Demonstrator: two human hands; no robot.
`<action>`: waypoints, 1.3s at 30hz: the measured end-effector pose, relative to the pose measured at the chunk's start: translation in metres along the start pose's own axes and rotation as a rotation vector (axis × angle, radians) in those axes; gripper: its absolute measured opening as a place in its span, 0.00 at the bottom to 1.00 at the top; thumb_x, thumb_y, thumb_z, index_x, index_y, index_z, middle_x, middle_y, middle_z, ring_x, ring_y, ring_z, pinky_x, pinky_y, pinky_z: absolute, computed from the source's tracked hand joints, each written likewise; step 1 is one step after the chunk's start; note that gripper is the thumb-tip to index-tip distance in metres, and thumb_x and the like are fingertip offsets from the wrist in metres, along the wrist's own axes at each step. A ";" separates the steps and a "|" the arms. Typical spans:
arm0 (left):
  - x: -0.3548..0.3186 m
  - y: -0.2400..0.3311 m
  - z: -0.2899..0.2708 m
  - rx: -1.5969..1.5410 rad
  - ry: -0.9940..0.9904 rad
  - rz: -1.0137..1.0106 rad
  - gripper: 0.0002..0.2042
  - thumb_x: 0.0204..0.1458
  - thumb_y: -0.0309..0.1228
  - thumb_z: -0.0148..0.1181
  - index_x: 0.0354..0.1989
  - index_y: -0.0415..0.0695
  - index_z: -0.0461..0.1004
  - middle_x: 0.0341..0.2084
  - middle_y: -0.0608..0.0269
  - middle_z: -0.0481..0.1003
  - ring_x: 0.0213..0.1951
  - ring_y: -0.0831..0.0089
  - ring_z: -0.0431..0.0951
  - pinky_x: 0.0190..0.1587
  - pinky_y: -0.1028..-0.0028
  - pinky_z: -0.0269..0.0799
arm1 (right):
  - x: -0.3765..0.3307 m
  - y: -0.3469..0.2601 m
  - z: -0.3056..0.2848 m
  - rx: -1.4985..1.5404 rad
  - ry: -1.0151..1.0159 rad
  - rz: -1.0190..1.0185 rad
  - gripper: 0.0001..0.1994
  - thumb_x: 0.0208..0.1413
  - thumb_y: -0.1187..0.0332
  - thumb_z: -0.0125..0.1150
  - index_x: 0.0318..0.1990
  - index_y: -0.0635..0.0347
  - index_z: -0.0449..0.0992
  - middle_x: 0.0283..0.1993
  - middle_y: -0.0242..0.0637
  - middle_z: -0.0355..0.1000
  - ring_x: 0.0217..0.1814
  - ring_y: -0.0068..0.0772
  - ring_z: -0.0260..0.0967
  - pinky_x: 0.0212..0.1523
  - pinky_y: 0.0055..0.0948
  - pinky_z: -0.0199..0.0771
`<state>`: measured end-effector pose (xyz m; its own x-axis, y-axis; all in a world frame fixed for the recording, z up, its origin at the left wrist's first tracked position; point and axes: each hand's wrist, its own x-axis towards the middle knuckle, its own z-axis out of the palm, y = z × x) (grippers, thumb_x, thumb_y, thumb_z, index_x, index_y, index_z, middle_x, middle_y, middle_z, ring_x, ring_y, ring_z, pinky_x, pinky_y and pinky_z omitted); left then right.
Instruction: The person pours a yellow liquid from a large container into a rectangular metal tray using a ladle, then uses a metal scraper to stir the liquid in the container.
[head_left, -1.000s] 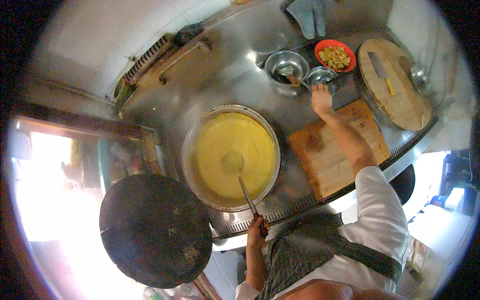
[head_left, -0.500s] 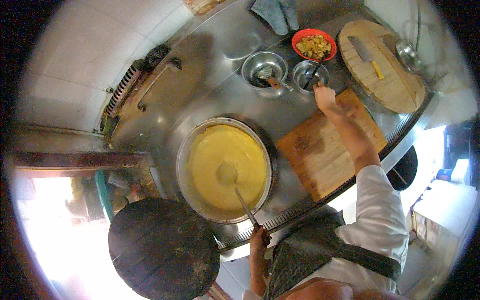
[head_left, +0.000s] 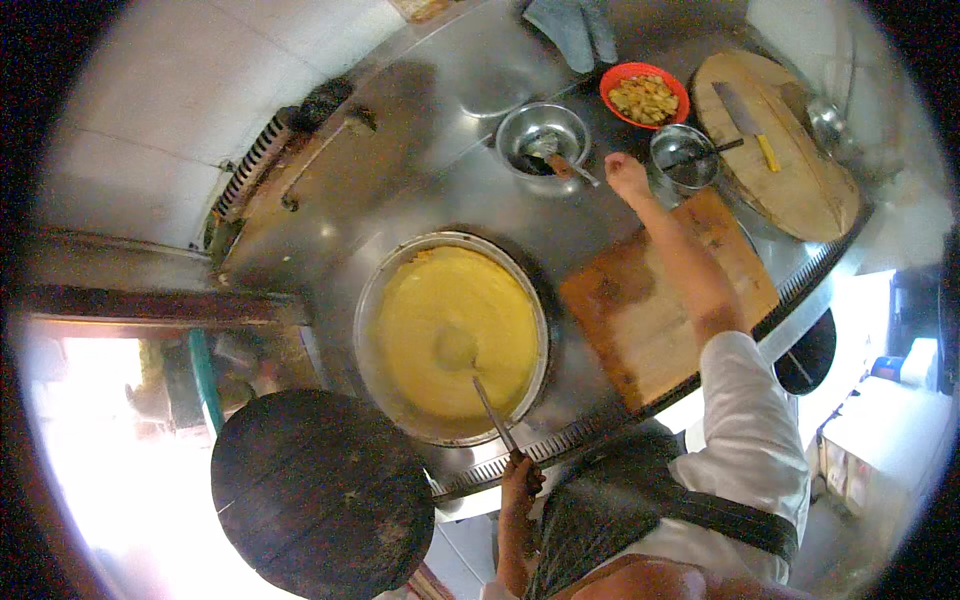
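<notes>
Head view: left hand (head_left: pixel 521 474) has its fingers closed around one ladle (head_left: pixel 480 385) in one big pan (head_left: pixel 451 338) of yellow batter. Farther off, right hand (head_left: pixel 627 176) hangs between two steel bowls (head_left: pixel 541 134), its fingers curled around nothing, near one red bowl (head_left: pixel 645 94) on the desk (head_left: pixel 420 190).

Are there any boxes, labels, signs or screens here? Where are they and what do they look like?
No clear package, label, sign or screen shows.
Blue and white shapes at the far right edge might be containers, but they are too blurred to tell.
The pan of yellow batter, steel bowls and red bowl on the counter are all plain, with no labels.
</notes>
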<state>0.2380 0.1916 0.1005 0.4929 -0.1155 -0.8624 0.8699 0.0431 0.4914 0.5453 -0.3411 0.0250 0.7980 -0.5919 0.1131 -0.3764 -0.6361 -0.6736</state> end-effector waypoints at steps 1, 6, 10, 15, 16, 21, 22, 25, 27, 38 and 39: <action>0.002 0.004 0.001 0.052 0.001 -0.005 0.05 0.51 0.31 0.49 0.30 0.47 0.61 0.16 0.66 0.66 0.15 0.74 0.68 0.13 0.79 0.59 | 0.013 0.003 0.012 0.365 -0.077 0.224 0.13 0.46 0.64 0.56 0.39 0.59 0.69 0.41 0.44 0.68 0.34 0.48 0.69 0.32 0.45 0.68; 0.000 -0.006 -0.009 0.028 0.060 0.005 0.06 0.50 0.29 0.51 0.33 0.42 0.62 0.21 0.62 0.70 0.22 0.72 0.71 0.22 0.76 0.66 | 0.022 -0.037 0.033 1.139 -0.314 0.762 0.11 0.52 0.63 0.54 0.36 0.61 0.68 0.33 0.37 0.67 0.33 0.36 0.68 0.31 0.37 0.72; -0.009 0.000 0.009 0.116 0.072 0.001 0.07 0.51 0.30 0.50 0.34 0.40 0.64 0.24 0.62 0.71 0.23 0.72 0.71 0.23 0.77 0.64 | -0.017 -0.013 0.029 1.218 -0.378 0.791 0.09 0.53 0.66 0.52 0.35 0.63 0.66 0.29 0.37 0.65 0.31 0.34 0.68 0.27 0.32 0.76; 0.012 -0.021 -0.019 0.164 -0.009 0.068 0.16 0.52 0.35 0.51 0.43 0.37 0.64 0.35 0.59 0.69 0.36 0.72 0.68 0.37 0.72 0.64 | -0.069 -0.019 -0.027 1.193 -0.577 0.905 0.08 0.54 0.69 0.50 0.34 0.66 0.66 0.30 0.41 0.67 0.21 0.30 0.64 0.15 0.21 0.70; 0.025 -0.036 -0.035 0.196 -0.042 0.135 0.16 0.51 0.38 0.53 0.40 0.38 0.65 0.31 0.59 0.70 0.31 0.72 0.70 0.34 0.72 0.66 | -0.065 -0.004 -0.031 1.123 -0.701 0.877 0.08 0.54 0.69 0.50 0.34 0.66 0.66 0.30 0.41 0.68 0.21 0.30 0.65 0.14 0.19 0.67; 0.058 -0.050 -0.077 0.243 -0.225 0.236 0.21 0.53 0.37 0.52 0.48 0.34 0.62 0.37 0.57 0.70 0.35 0.72 0.70 0.37 0.71 0.70 | -0.048 -0.003 -0.065 -0.352 -0.625 0.106 0.08 0.47 0.71 0.53 0.34 0.65 0.71 0.28 0.44 0.72 0.27 0.34 0.71 0.17 0.26 0.68; 0.009 -0.003 -0.024 0.259 -0.077 0.310 0.20 0.53 0.35 0.53 0.48 0.34 0.61 0.37 0.56 0.70 0.36 0.71 0.71 0.38 0.71 0.71 | -0.060 0.005 -0.078 -0.480 -0.405 0.004 0.09 0.46 0.71 0.53 0.34 0.65 0.71 0.28 0.45 0.72 0.27 0.36 0.72 0.22 0.30 0.70; -0.001 0.003 -0.030 0.425 0.116 0.285 0.16 0.52 0.31 0.51 0.47 0.36 0.65 0.38 0.55 0.71 0.38 0.69 0.71 0.38 0.72 0.70 | -0.103 -0.085 -0.123 -0.735 -0.179 -0.117 0.10 0.45 0.72 0.52 0.36 0.67 0.71 0.26 0.47 0.72 0.30 0.43 0.73 0.29 0.37 0.73; 0.004 -0.002 -0.043 0.824 0.271 0.429 0.15 0.47 0.31 0.54 0.41 0.35 0.69 0.33 0.51 0.73 0.38 0.61 0.72 0.38 0.67 0.69 | -0.123 -0.104 -0.139 -0.690 -0.037 -0.125 0.10 0.46 0.73 0.52 0.37 0.66 0.68 0.26 0.46 0.72 0.29 0.43 0.73 0.30 0.37 0.73; -0.022 0.096 0.083 -0.175 -0.261 0.652 0.13 0.56 0.36 0.46 0.42 0.38 0.66 0.36 0.60 0.72 0.36 0.73 0.70 0.40 0.74 0.66 | -0.382 -0.199 -0.067 0.837 -0.705 0.222 0.08 0.56 0.70 0.47 0.43 0.59 0.63 0.30 0.31 0.67 0.23 0.15 0.59 0.21 0.16 0.60; -0.014 0.088 0.078 -0.184 -0.180 0.658 0.12 0.56 0.35 0.45 0.40 0.39 0.65 0.34 0.60 0.72 0.34 0.73 0.71 0.38 0.74 0.67 | -0.409 -0.203 -0.039 0.839 -0.562 -0.082 0.06 0.56 0.70 0.48 0.40 0.60 0.65 0.30 0.30 0.66 0.28 0.19 0.62 0.27 0.19 0.64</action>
<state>0.3063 0.1198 0.1650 0.9205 -0.1698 -0.3519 0.3894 0.3257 0.8616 0.2773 0.0108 0.1444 0.9938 -0.1063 -0.0326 -0.0310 0.0170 -0.9994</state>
